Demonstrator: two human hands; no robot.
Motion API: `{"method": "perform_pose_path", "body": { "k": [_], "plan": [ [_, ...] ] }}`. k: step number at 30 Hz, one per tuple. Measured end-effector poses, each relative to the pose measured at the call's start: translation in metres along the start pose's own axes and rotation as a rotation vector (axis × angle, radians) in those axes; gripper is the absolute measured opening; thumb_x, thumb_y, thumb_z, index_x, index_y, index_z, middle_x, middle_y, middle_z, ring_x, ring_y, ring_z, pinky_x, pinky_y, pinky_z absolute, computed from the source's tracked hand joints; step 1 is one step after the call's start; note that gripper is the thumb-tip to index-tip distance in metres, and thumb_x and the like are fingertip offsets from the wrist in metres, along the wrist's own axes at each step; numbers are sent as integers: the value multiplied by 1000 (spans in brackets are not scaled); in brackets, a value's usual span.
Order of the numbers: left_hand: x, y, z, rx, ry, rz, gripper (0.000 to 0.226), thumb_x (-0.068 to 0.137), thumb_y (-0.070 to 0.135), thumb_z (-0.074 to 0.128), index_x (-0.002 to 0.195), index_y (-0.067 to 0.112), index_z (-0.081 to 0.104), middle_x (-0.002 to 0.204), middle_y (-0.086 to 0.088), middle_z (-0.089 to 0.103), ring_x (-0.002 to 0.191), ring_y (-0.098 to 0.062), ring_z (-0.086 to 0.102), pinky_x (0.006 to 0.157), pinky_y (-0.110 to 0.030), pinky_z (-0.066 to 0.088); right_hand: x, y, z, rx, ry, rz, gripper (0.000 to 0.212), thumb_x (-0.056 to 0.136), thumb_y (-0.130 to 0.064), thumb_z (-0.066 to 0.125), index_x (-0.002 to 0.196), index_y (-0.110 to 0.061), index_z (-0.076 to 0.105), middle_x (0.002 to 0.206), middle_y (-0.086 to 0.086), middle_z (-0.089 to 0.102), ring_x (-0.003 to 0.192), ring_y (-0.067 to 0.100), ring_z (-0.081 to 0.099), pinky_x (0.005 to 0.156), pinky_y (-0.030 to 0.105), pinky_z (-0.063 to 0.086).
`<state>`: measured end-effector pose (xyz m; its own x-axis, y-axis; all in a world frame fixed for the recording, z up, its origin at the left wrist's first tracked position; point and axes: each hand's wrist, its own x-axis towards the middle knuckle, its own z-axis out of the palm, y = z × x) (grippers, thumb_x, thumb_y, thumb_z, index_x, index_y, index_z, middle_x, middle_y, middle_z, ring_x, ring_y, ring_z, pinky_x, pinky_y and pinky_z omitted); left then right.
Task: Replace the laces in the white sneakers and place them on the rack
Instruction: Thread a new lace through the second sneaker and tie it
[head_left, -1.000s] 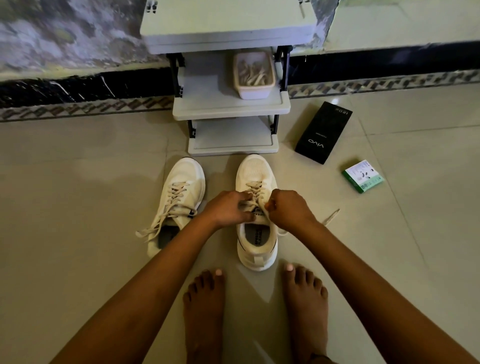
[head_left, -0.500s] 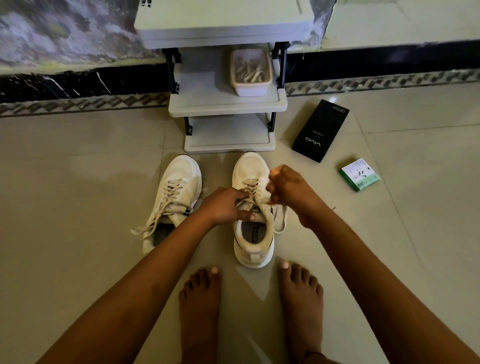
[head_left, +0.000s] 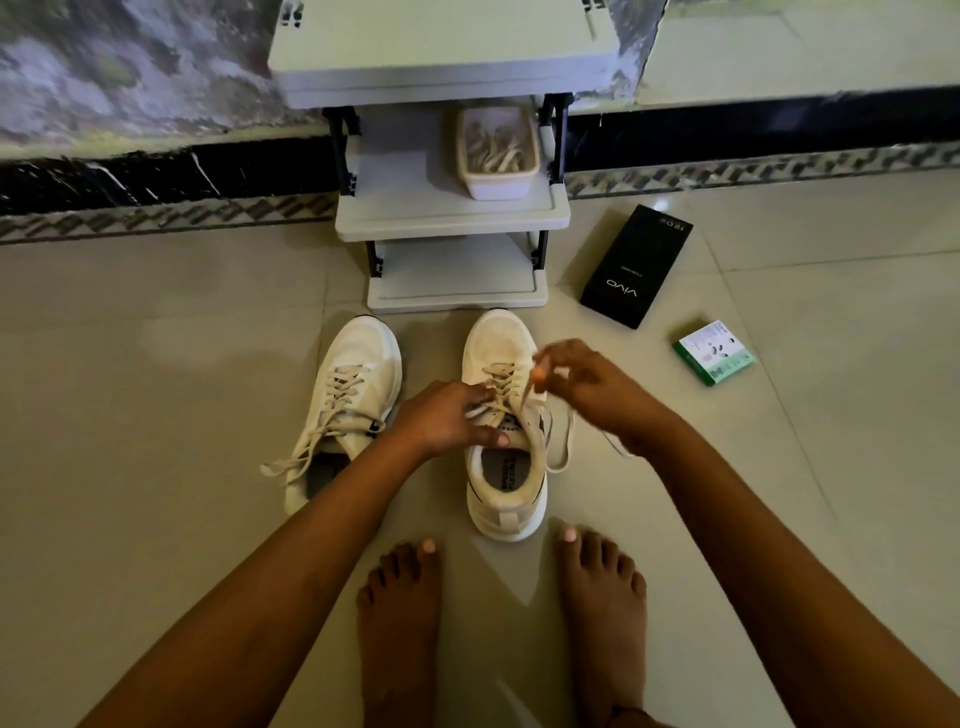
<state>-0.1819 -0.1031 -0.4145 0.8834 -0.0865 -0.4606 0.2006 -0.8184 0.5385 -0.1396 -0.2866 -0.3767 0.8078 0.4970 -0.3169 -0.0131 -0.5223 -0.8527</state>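
Right hand (head_left: 587, 387) pinches a beige flat lace (head_left: 527, 400) in its grip; left hand (head_left: 447, 418) beside it clamps the white mesh sneaker's (head_left: 501, 338) tongue.

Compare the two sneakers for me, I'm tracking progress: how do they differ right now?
The right sneaker is being handled: the left hand holds its tongue and the right hand pinches its lace. The left sneaker lies untouched, its lace ends trailing on the floor, and it is angled, not straight. Both are white, laced and off the rack.
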Motion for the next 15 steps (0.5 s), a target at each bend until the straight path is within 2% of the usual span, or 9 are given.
{"method": "perform_pose_path", "body": {
  "k": [2,3,5,7,9,10,12,13,15],
  "plan": [
    [0,-1,0,14,7,0,67,77,45,72,136,24,50,135,-3,56,124,-22,50,99,-33,42,-10,-12,-11,492,-51,-76,16,92,-28,50,88,-14,55,118,4,62,113,24,58,91,35,48],
    [1,-2,1,27,9,-7,69,76,47,72,136,25,49,135,-3,56,124,-22,50,99,-33,42,-14,-18,-16,694,-88,-127,17,93,-27,47,84,-14,52,108,6,67,105,24,63,88,35,51],
    [2,-3,1,38,12,-21,73,73,51,73,137,25,48,136,-3,55,125,-22,49,100,-35,42,-21,-26,-24,899,-106,-177,20,93,-24,42,77,-17,52,87,5,70,85,22,68,83,36,54],
    [3,-4,1,38,8,-24,74,72,52,73,137,25,48,138,-3,53,127,-22,48,101,-36,42,-22,-26,-30,948,-95,-154,24,97,-21,38,77,-17,51,75,4,67,71,19,66,79,36,54],
    [4,-5,1,30,4,-28,76,71,53,74,137,26,48,140,-3,51,128,-22,46,103,-37,41,-24,-18,-33,918,-50,-33,26,100,-17,33,78,-14,47,66,3,62,61,16,61,73,33,55],
    [4,-5,1,27,9,-30,77,70,54,74,137,27,48,141,-3,50,129,-22,46,103,-37,40,-24,-14,-35,801,-6,59,26,100,-17,33,78,-13,47,63,3,60,55,13,57,68,31,54],
    [4,-5,2,33,15,-34,77,70,54,74,138,27,47,141,-3,49,130,-22,45,103,-35,40,-21,-2,-35,378,80,251,27,101,-21,38,76,-13,47,62,5,54,48,13,50,57,27,50],
    [4,-5,2,42,15,-37,77,71,54,73,138,28,46,141,-3,49,130,-22,45,102,-35,40,-19,6,-34,210,81,333,27,100,-22,41,76,-12,48,65,7,53,48,14,48,52,27,48],
    [4,-4,2,59,13,-42,77,71,54,73,139,28,46,142,-3,49,130,-23,44,101,-35,39,-16,18,-24,32,7,458,23,98,-26,47,85,-8,52,70,9,57,51,17,52,49,26,47]
  ]
}}
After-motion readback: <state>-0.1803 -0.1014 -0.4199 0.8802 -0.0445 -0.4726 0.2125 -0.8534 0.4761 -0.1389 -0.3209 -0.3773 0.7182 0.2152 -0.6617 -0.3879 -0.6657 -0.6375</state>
